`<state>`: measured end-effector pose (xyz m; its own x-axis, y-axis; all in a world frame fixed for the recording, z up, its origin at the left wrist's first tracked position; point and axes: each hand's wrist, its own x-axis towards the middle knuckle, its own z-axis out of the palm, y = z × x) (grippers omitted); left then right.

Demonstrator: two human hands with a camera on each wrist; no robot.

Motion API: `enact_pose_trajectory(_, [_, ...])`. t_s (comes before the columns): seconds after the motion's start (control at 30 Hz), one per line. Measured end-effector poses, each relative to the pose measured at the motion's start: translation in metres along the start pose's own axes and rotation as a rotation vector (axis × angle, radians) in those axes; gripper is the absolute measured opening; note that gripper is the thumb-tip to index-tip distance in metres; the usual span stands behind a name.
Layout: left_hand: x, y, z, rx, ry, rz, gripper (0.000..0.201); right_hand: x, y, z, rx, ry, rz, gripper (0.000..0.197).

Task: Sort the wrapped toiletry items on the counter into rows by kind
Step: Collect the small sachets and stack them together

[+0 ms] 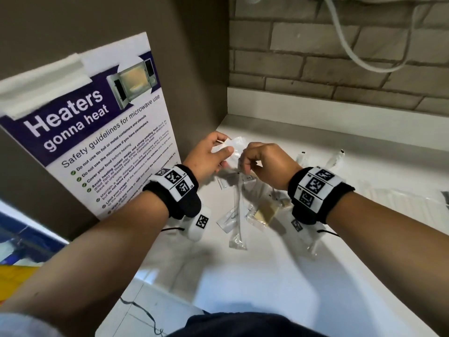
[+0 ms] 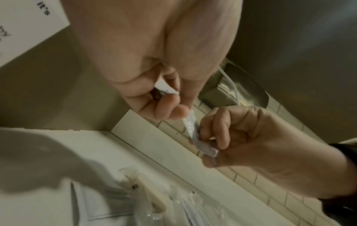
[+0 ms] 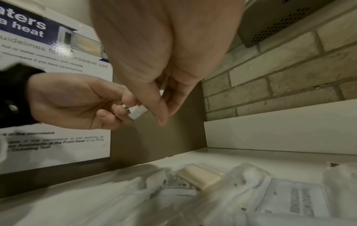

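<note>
**Both hands on one little white packet**

Closest in, a heap of crinkly clear wrappers (image 1: 239,222) lies on the white counter (image 1: 243,283), mostly blurred; only a tan soap bar (image 1: 264,212) is easy to read. Above it, the left hand (image 1: 209,156) and right hand (image 1: 264,164) both pinch one small white packet (image 1: 234,148), fingers covering much of it. Behind: microwave poster (image 1: 97,132), brick wall (image 1: 340,69).

Near tabletop (image 1: 243,288) is bare: free passage. Ahead, a loose pile of packets (image 1: 245,215) covers the middle. Side wall with poster (image 1: 97,132) blocks left; brick wall (image 1: 340,69) blocks behind.
</note>
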<state>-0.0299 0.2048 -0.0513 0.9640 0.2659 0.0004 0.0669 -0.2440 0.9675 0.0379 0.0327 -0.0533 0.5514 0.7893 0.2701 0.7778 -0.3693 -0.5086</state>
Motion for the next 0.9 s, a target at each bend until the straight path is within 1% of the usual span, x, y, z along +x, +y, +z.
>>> enact_pose_trajectory(0.07, [0.002,-0.004,-0.005,0.024,0.055,0.007,0.018,-0.005,-0.005,0.004,-0.015,-0.005,0.074,0.043])
enact_pose_trajectory(0.1, [0.001,-0.006,-0.008,0.031,0.082,0.006,0.018,-0.009,-0.008,0.008,-0.037,-0.057,0.111,0.04])
enact_pose_trajectory(0.13, [0.003,-0.005,-0.009,0.034,0.103,0.009,0.017,-0.013,-0.011,0.01,-0.055,-0.145,0.143,0.037])
enact_pose_trajectory(0.17, [0.003,-0.005,-0.01,0.04,0.115,0.013,0.016,-0.017,-0.016,0.014,-0.076,-0.271,0.156,0.035])
enact_pose_trajectory(0.2, [0.002,-0.004,-0.012,0.052,0.116,0.012,0.014,-0.021,-0.022,0.02,-0.122,-0.391,0.136,0.035])
enact_pose_trajectory(0.23, [0.001,-0.004,-0.012,0.074,0.105,0.01,0.013,-0.024,-0.027,0.026,-0.193,-0.474,0.083,0.035])
enact_pose_trajectory(0.27, [-0.001,-0.004,-0.013,0.097,0.086,0.009,0.013,-0.026,-0.029,0.032,-0.278,-0.526,0.032,0.033])
enact_pose_trajectory(0.3, [-0.003,-0.005,-0.013,0.113,0.065,0.009,0.013,-0.028,-0.03,0.037,-0.337,-0.541,-0.005,0.031])
enact_pose_trajectory(0.33, [-0.005,-0.007,-0.012,0.123,0.05,0.009,0.014,-0.028,-0.03,0.04,-0.391,-0.553,-0.002,0.03])
enact_pose_trajectory(0.43, [-0.011,-0.014,-0.011,0.109,0.068,-0.008,0.029,-0.024,-0.031,0.038,-0.442,-0.539,-0.002,0.027])
enact_pose_trajectory(0.53, [-0.013,-0.015,-0.009,0.057,0.105,-0.014,0.042,-0.019,-0.032,0.024,-0.318,-0.47,0.084,0.027])
enact_pose_trajectory(0.63, [-0.013,-0.008,-0.01,0.011,0.138,-0.001,0.039,-0.008,-0.028,0.014,-0.291,-0.361,0.142,0.03])
enact_pose_trajectory(0.7, [-0.013,-0.005,-0.011,-0.014,0.15,0.001,0.036,0.002,-0.023,0.014,-0.319,-0.301,0.173,0.026])
enact_pose_trajectory(0.83, [-0.013,-0.001,-0.013,0.025,0.146,-0.025,0.033,0.006,-0.017,0.023,-0.351,-0.336,0.279,0.022])
enact_pose_trajectory(0.9, [-0.014,-0.004,-0.014,0.039,0.137,-0.04,0.033,0.0,-0.016,0.029,-0.335,-0.288,0.31,0.025])
